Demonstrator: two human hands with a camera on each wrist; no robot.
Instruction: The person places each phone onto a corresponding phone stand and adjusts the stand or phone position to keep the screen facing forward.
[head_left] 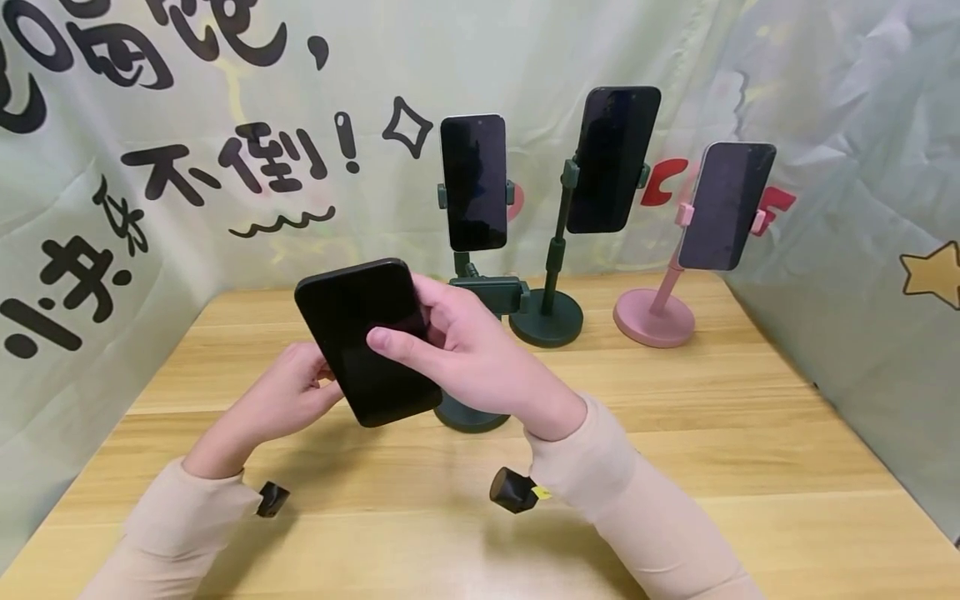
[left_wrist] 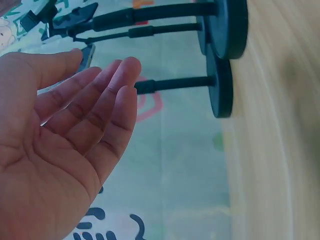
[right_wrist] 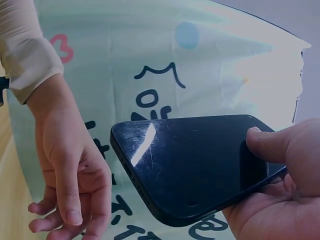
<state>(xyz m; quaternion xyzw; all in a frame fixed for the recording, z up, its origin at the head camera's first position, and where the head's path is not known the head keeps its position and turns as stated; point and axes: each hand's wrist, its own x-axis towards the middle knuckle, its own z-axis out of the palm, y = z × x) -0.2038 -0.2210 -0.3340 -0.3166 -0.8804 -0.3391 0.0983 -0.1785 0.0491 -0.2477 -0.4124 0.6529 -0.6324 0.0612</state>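
Note:
A black smartphone is gripped by my right hand, thumb across its screen and fingers behind it. In the right wrist view the phone catches a bright reflection on its dark screen. My left hand is beside and partly behind the phone's lower left in the head view. With fingers loosely bent, the left hand holds nothing in its own wrist view. Behind the right hand stands a dark green phone stand with a bare clamp; its round base shows below the hand.
Two more green stands hold phones, one upright and one tilted. To the right, a pink stand carries another phone. All stand on a wooden table before a printed cloth backdrop.

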